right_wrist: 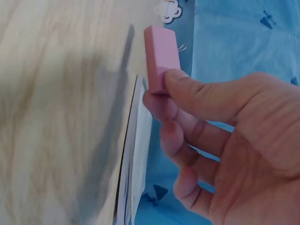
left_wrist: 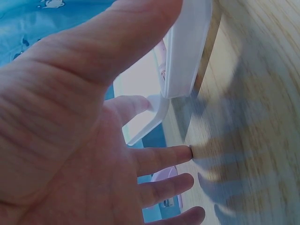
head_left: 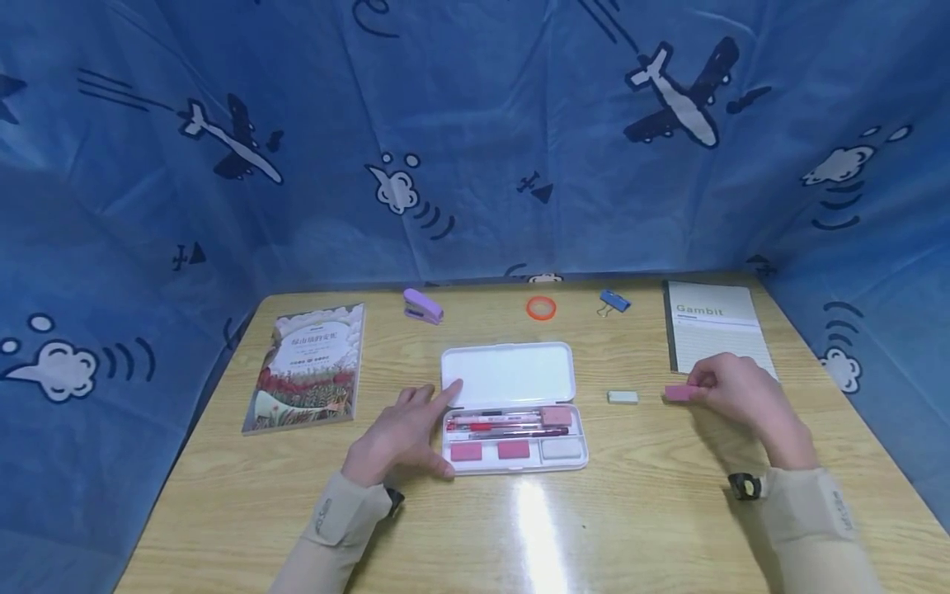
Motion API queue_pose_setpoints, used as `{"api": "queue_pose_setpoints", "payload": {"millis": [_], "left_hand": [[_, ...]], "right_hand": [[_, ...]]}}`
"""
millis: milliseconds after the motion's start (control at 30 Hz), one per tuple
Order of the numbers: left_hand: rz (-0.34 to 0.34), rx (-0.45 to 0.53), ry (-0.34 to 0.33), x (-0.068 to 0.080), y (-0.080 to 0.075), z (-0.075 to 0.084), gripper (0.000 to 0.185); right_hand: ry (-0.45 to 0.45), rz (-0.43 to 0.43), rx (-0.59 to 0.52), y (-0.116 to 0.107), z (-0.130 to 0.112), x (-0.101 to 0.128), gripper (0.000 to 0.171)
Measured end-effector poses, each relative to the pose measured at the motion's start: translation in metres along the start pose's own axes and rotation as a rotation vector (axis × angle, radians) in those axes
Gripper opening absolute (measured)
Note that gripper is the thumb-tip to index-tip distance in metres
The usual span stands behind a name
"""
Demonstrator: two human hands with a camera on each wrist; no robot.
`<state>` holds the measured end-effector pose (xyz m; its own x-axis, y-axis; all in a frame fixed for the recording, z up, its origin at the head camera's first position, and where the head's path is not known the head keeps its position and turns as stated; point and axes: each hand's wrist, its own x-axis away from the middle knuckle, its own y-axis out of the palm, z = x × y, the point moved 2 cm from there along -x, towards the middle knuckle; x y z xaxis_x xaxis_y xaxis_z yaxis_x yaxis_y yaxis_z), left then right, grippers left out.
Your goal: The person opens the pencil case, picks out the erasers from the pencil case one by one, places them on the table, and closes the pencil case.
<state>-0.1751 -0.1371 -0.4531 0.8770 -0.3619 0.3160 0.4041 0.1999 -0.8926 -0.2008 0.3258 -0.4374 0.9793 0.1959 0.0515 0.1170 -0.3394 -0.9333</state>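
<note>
My right hand (head_left: 735, 396) pinches a pink eraser (right_wrist: 161, 54) between thumb and forefinger, near the front of the notebook. Spread at the left end of the white pencil case (head_left: 512, 472), my left hand (head_left: 401, 433) has its thumb by the front corner and its forefinger at the open lid (head_left: 508, 373). Inside the case lie several pens (head_left: 505, 425), a pink block (head_left: 557, 416) at the back right, two pink erasers (head_left: 466, 451) in the front compartment and a white eraser (head_left: 561, 449) at front right. A small white eraser (head_left: 622, 397) lies between case and right hand.
A book (head_left: 308, 367) lies at the left, and a lined notebook (head_left: 720, 326) at the right. Along the back are a purple stapler (head_left: 424, 306), an orange tape roll (head_left: 541, 308) and a blue binder clip (head_left: 614, 301). Blue printed cloth (head_left: 475, 165) hangs behind the table.
</note>
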Motion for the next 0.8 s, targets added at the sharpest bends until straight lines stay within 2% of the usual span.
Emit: {"api": "queue_pose_setpoints", "payload": {"millis": [333,800], "left_hand": [[0.001,0.006,0.001,0.0,0.001,-0.002,0.131],[-0.002,0.005,0.002,0.0,0.0,-0.001,0.131]], "right_hand": [[0.014,-0.068,-0.009,0.006,0.006,-0.002,0.007],[0.07,-0.051,0.017,0.012,0.007,-0.006,0.007]]}}
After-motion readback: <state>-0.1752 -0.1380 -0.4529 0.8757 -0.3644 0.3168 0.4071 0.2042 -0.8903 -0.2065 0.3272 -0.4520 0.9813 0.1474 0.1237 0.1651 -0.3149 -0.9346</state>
